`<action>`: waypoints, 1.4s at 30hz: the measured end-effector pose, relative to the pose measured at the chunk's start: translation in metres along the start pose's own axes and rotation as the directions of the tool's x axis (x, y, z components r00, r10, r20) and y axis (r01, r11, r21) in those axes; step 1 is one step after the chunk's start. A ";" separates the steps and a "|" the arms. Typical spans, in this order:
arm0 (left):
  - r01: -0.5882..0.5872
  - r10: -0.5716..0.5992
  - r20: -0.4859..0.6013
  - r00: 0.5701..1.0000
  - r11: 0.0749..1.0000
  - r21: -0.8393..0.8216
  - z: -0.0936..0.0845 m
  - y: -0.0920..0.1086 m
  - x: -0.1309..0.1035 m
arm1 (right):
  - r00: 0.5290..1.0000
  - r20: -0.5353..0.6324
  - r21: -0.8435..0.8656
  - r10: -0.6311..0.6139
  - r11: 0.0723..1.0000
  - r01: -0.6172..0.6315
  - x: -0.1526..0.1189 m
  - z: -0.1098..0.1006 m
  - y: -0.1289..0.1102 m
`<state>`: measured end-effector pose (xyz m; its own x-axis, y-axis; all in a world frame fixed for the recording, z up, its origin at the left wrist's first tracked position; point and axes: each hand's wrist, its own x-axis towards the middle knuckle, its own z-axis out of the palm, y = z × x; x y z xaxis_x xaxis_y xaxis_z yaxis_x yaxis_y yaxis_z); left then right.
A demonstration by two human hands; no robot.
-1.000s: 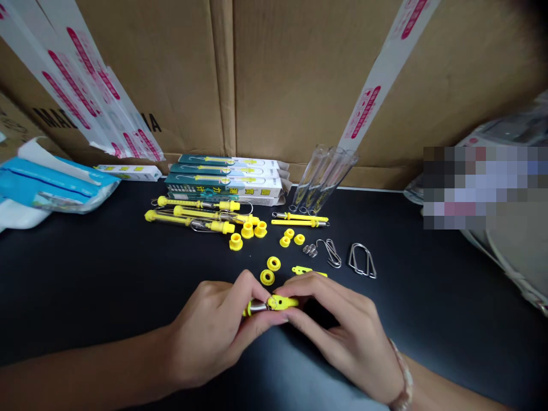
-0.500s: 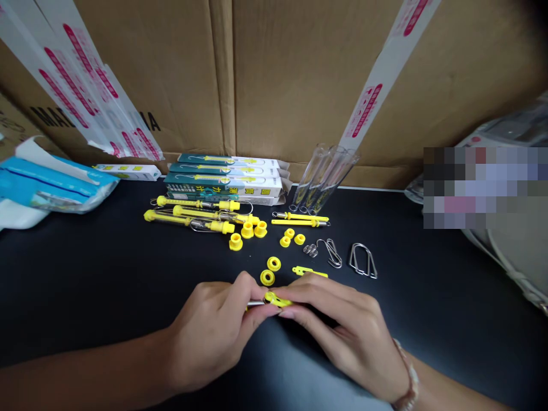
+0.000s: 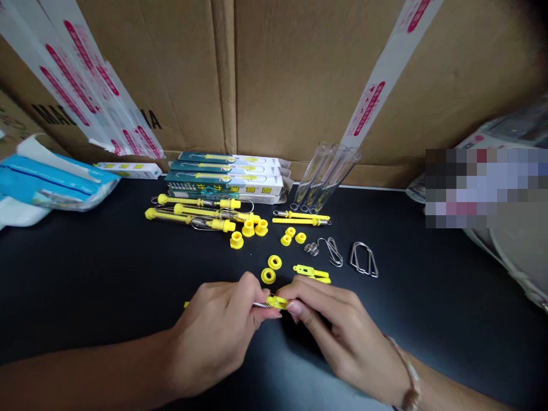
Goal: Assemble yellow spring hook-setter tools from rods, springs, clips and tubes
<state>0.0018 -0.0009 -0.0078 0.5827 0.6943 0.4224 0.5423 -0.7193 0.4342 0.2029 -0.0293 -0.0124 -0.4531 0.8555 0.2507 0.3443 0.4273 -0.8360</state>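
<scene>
My left hand (image 3: 216, 334) is closed, pinching a metal spring (image 3: 261, 305) on a thin yellow rod; the rod's yellow end (image 3: 186, 305) sticks out on the hand's left side. A small flat yellow plastic piece (image 3: 277, 302) meets the spring's right end, and the fingertips of my right hand (image 3: 346, 337) are closed on it. Just beyond the fingers lie two yellow rings (image 3: 268, 276) and similar flat yellow pieces (image 3: 306, 270). Whether the spring is hooked to the piece in my hands, I cannot tell.
Behind are assembled yellow spring scales (image 3: 201, 222), yellow caps (image 3: 237, 240), smaller yellow bushings (image 3: 286, 240), rods with springs (image 3: 302, 221), metal hooks (image 3: 331, 254) and wire loops (image 3: 363, 260). Printed boxes (image 3: 226, 185) and clear tubes (image 3: 325, 177) stand against a cardboard wall (image 3: 278, 85). Blue packaging (image 3: 55, 177) lies left.
The right fingers have drawn back slightly and lowered, uncovering more of the flat pieces behind. More of the spring shows, and the rod's end now appears left of my left hand.
</scene>
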 end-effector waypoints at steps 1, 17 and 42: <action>0.012 -0.011 0.009 1.000 1.000 -0.011 0.000 0.001 0.000 | 1.000 0.004 0.001 -0.014 1.000 0.014 0.000 0.001 0.001; 0.059 -0.046 0.063 0.997 0.976 -0.211 0.001 -0.006 -0.009 | 0.988 0.104 0.081 0.118 0.989 -0.126 0.002 0.001 -0.006; 0.215 -0.188 0.133 0.973 0.947 -0.238 -0.001 -0.010 -0.004 | 0.813 0.291 0.482 0.504 0.657 -0.580 0.010 -0.006 -0.004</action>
<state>-0.0070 0.0035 -0.0135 0.5460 0.8074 0.2235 0.4953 -0.5263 0.6912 0.2025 -0.0204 -0.0039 -0.4338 0.8262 -0.3595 0.0923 -0.3561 -0.9299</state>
